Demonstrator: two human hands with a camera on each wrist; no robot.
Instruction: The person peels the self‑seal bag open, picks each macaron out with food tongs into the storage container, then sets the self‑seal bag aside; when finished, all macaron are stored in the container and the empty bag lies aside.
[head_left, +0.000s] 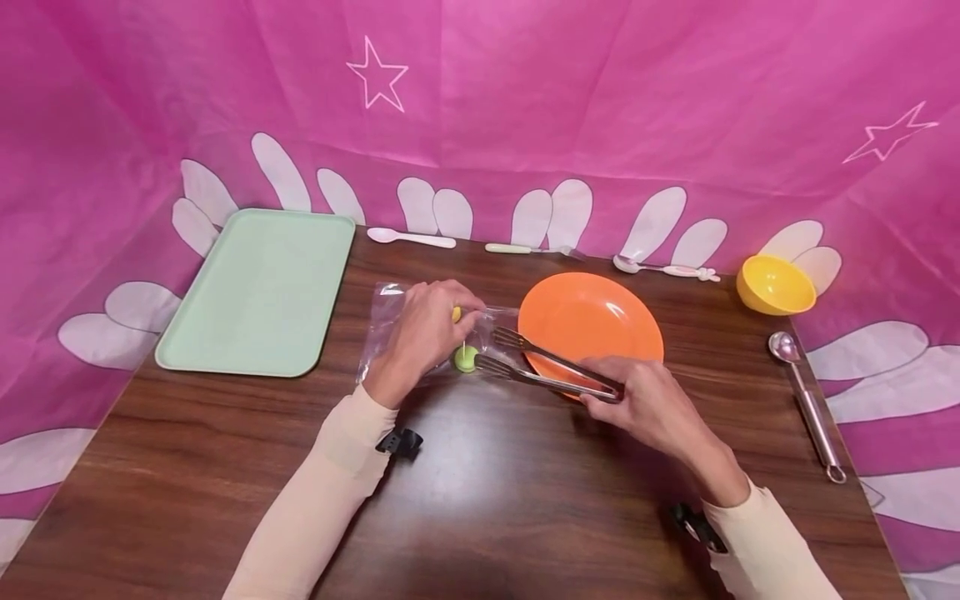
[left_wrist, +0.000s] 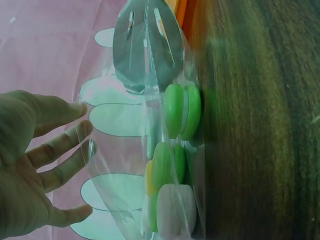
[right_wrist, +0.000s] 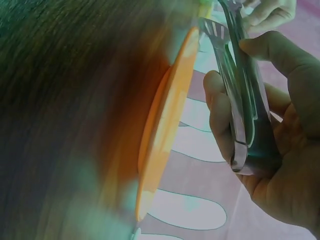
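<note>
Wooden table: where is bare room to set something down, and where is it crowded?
The table is bare in the near middle, between left sleeve and right sleeve; at near left, between green tray and left sleeve; and between orange plate and ladle. The centre is crowded: left hand, clear bag and tongs bunch around the plate's left edge.

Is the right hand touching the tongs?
Touching. The right wrist view shows the right hand's fingers curled round the tongs.

Pink fabric backdrop [head_left: 510,92], star outlines [head_left: 377,75], white petal shapes [head_left: 281,172]; dark wood-grain table [head_left: 570,525], soft glare [head_left: 453,467].
</note>
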